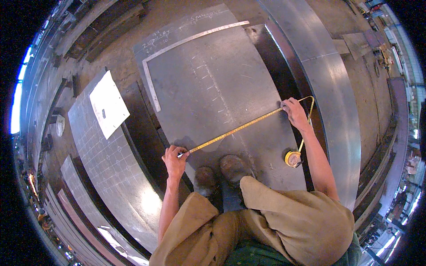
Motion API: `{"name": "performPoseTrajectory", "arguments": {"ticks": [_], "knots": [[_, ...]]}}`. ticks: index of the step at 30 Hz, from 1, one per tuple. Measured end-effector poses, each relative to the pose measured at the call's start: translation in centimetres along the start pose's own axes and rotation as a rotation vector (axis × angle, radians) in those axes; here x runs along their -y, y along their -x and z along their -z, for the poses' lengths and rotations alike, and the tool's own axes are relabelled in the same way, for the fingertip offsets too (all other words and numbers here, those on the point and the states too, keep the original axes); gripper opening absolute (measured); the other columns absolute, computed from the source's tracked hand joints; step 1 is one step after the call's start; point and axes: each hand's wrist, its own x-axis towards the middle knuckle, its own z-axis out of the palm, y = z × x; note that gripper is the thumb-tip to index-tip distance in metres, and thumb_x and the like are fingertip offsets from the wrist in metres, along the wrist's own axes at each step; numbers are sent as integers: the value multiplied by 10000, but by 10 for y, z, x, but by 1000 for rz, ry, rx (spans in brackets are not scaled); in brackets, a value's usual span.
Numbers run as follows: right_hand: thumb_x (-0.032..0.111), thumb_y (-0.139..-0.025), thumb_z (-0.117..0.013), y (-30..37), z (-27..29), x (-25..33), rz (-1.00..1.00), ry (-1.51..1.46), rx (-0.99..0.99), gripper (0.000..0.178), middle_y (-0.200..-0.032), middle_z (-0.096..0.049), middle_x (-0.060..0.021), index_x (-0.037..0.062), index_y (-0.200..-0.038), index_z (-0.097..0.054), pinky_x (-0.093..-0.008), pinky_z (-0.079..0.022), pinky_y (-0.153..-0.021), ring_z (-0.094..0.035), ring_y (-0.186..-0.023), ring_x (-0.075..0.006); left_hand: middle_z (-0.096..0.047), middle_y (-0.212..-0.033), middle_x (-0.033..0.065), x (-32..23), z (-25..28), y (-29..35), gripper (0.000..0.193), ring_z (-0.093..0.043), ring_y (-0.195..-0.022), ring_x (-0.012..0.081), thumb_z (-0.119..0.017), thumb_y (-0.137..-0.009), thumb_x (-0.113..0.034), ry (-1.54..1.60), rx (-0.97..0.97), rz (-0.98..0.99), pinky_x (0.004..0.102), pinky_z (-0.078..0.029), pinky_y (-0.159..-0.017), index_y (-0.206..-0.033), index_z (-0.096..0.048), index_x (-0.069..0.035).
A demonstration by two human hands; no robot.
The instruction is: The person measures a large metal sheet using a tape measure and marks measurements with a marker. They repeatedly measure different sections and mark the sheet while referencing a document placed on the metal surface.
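1. Green garment (pixel 253 256) and tan trousers (pixel 301 217) lie nearest the viewer, below a pale-marked steel plate (pixel 182 95).
2. Tape measure (pixel 292 158): probably light; its thin yellow blade (pixel 239 128) is likely springy, apt to buckle, best pinched by its end and edges.
3. Left grip (pixel 175 162), fingers closed, pinches the blade's end at the plate's left side; right grip (pixel 295 114) pinches it near the right edge.
4. Beyond the right grip, the blade bends back to its case (pixel 292 158) below; whether resting or hanging, cannot tell.
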Motion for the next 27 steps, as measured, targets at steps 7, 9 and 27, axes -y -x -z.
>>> {"name": "performPoseTrajectory", "arguments": {"ticks": [7,9,27], "knots": [[64,-940,-605,1,-4,-2,-15,13,25,225,-1066,-586,-176,83,-1164,-605,-487,-502,-884,-576,-1027,-419,-632,-901,-17,-3,1,3,166,-587,-978,234,-859,-737,-223,-9,-65,-11,463,-393,-875,-861,-765,-163],[65,-940,-606,5,-6,-8,-15,32,-13,229,-1077,-587,-176,82,-1168,-605,-493,-503,-881,-577,-1026,-420,-632,-894,-20,-6,0,1,170,-588,-975,232,-861,-732,-224,2,-51,-3,459,-392,-872,-856,-762,-165],[66,-903,-703,35,-31,47,-137,-52,-367,329,-1009,-629,-162,41,-1213,-596,-423,-509,-824,-623,-943,-325,-616,-969,-6,-6,-4,0,114,-570,-1048,265,-796,-799,-265,-96,-55,9,548,-400,-899,-870,-727,-209]]}}
